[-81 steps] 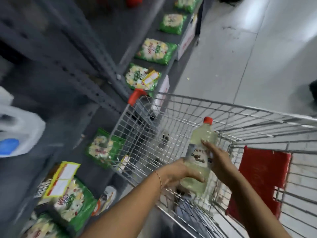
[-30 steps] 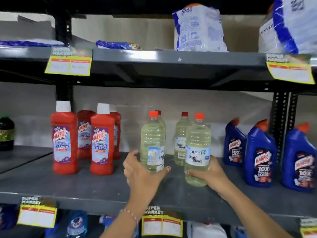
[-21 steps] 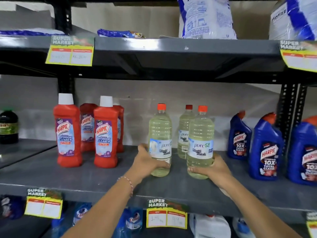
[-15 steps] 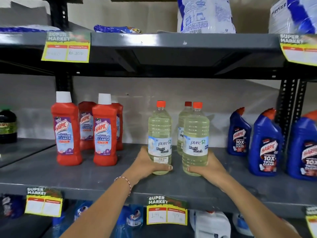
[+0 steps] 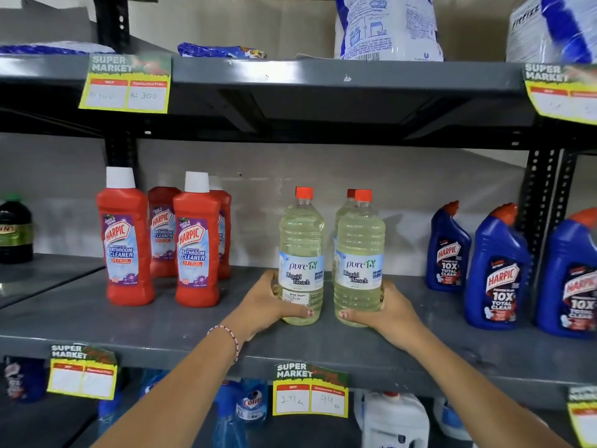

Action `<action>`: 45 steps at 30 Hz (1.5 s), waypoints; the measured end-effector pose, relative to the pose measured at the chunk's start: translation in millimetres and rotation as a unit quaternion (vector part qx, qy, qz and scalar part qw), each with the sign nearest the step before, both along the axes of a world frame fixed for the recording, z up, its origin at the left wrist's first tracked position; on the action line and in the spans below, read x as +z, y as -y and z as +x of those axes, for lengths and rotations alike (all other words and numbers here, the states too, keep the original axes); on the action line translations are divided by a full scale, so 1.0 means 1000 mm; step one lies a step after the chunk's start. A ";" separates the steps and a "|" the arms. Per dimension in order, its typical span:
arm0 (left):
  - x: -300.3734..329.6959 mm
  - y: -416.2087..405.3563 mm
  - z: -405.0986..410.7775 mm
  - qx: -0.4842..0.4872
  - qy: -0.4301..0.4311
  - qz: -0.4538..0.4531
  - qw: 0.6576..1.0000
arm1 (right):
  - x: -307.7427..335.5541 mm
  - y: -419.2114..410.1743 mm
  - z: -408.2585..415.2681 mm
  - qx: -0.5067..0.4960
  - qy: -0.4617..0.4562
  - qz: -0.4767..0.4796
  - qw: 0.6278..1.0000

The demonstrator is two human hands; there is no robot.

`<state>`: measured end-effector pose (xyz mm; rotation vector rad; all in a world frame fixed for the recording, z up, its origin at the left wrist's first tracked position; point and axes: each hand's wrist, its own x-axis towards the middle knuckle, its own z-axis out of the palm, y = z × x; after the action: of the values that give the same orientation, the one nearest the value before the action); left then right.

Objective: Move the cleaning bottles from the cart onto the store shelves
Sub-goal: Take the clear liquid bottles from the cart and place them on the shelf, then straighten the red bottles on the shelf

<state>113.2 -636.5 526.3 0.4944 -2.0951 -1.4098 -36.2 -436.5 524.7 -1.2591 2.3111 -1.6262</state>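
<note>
Now each hand, left hand and right hand, holds a bleach bottle upright on the shelf.

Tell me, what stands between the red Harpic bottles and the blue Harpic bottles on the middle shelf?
Head view: three Purety bleach bottles, the front two gripped by the left hand and right hand.

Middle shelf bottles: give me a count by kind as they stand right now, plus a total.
Red Harpic bathroom cleaner: 4
Clear liquid bleach: 3, the left hand on one, the right hand on another, the third mostly hidden behind
Blue Harpic 10X bottles: 3
Dark bottle at the far left: 1
Total: 11
</note>
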 end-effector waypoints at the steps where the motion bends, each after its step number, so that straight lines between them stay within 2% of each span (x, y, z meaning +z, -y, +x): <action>1: 0.000 -0.001 0.000 0.001 0.000 0.000 1.000 | -0.001 0.000 -0.001 0.000 -0.002 0.000 1.000; 18: 0.004 -0.013 0.006 0.000 -0.009 0.003 1.000 | 0.002 -0.003 0.007 -0.010 -0.001 0.039 0.999; 20: 0.009 -0.017 0.011 -0.025 0.001 0.007 1.000 | 0.006 -0.008 0.011 0.004 0.036 0.040 0.999; 22: 0.012 -0.020 0.026 -0.074 0.027 -0.005 0.997 | 0.015 -0.018 0.030 0.012 0.111 0.024 0.994; 24: 0.012 -0.015 0.049 -0.076 0.033 -0.016 0.996 | 0.019 -0.026 0.056 -0.054 0.121 -0.031 0.991; 26: 0.010 -0.005 0.082 -0.029 -0.027 -0.029 0.999 | 0.014 -0.028 0.087 -0.092 0.073 -0.122 0.986; 27: 0.007 0.004 0.100 0.014 -0.078 -0.039 0.996 | 0.011 -0.023 0.106 -0.070 0.059 -0.139 0.986; 30: -0.004 0.046 0.155 0.211 -0.190 -0.098 0.954 | -0.002 0.016 0.147 0.056 0.054 -0.060 0.995; 33: -0.013 0.107 0.189 0.326 -0.166 -0.129 0.922 | -0.005 0.078 0.165 0.123 0.059 0.032 0.990; 35: -0.014 0.143 0.197 0.287 -0.157 -0.070 0.942 | -0.004 0.124 0.167 0.131 0.071 0.062 0.987; 38: -0.005 0.179 0.197 0.150 -0.141 0.033 0.978 | 0.001 0.182 0.163 0.120 0.115 0.058 0.984; 41: 0.001 0.206 0.198 0.072 -0.064 0.013 0.995 | 0.002 0.220 0.156 0.138 0.127 0.043 0.981; 45: 0.000 0.241 0.197 0.046 -0.012 -0.019 0.999 | 0.003 0.239 0.154 0.120 0.131 0.024 0.984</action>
<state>310.3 -877.5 526.6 0.5484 -2.0498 -1.3151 118.0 -675.4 527.2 -1.1798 1.9489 -1.5409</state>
